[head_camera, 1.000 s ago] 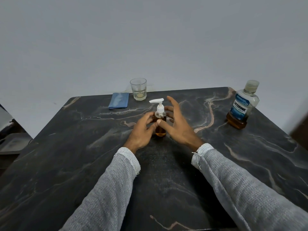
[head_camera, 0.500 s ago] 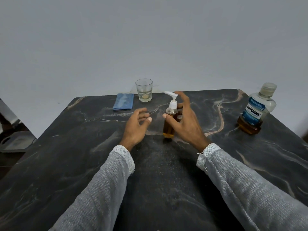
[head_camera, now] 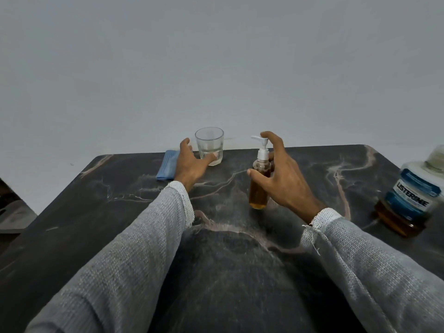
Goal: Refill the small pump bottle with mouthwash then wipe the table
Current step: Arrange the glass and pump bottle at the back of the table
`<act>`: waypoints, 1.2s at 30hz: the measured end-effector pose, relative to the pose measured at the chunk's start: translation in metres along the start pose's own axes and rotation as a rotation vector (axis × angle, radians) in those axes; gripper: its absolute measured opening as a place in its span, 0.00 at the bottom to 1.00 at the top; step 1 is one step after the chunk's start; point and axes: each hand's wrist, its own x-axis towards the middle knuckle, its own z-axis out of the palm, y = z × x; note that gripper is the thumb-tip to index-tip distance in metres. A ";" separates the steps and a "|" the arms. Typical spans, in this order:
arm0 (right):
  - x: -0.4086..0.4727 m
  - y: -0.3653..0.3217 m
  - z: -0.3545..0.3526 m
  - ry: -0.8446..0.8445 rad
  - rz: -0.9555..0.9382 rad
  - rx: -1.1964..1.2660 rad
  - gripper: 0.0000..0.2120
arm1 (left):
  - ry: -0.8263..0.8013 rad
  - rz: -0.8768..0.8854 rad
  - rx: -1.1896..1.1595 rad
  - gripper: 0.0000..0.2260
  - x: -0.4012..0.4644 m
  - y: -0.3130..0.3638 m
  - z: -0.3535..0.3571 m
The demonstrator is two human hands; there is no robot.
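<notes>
The small pump bottle (head_camera: 258, 195) stands upright on the dark marble table (head_camera: 228, 272), with amber liquid inside and a white pump on top. My right hand (head_camera: 286, 179) holds it: the thumb lies across the front, the fingers curl behind, and the index fingertip sits on the pump head. The large mouthwash bottle (head_camera: 410, 198) stands at the right edge, capped, with a little amber liquid at the bottom. A folded blue cloth (head_camera: 167, 168) lies at the far left, partly hidden by my left hand (head_camera: 189, 164). That hand is spread open beside a clear glass (head_camera: 209, 143), thumb near its base.
The glass stands at the table's far edge against a plain grey wall. The table's left edge drops off to dim furniture at the far left of the frame. My grey knitted sleeves cross the near half of the table.
My left hand has let go of the pump bottle and moved forward-left to the glass. My right hand has kept the bottle, its index finger now on the pump head.
</notes>
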 end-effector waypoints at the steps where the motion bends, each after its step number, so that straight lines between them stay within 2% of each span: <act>1: 0.003 0.004 0.001 -0.002 0.001 -0.008 0.36 | -0.010 -0.001 0.001 0.42 0.009 -0.002 0.003; 8: 0.021 0.019 0.007 0.014 -0.021 -0.030 0.37 | -0.073 0.016 -0.023 0.49 0.053 -0.014 0.018; 19: 0.015 0.006 0.000 0.023 -0.057 -0.018 0.35 | -0.049 0.056 0.051 0.39 0.057 -0.014 0.019; 30: -0.039 -0.031 -0.014 0.054 -0.044 0.104 0.34 | -0.064 0.212 -0.020 0.38 -0.074 0.006 -0.017; 36: -0.081 -0.058 -0.010 0.078 0.001 0.144 0.33 | -0.012 0.215 -0.065 0.38 -0.151 -0.004 -0.028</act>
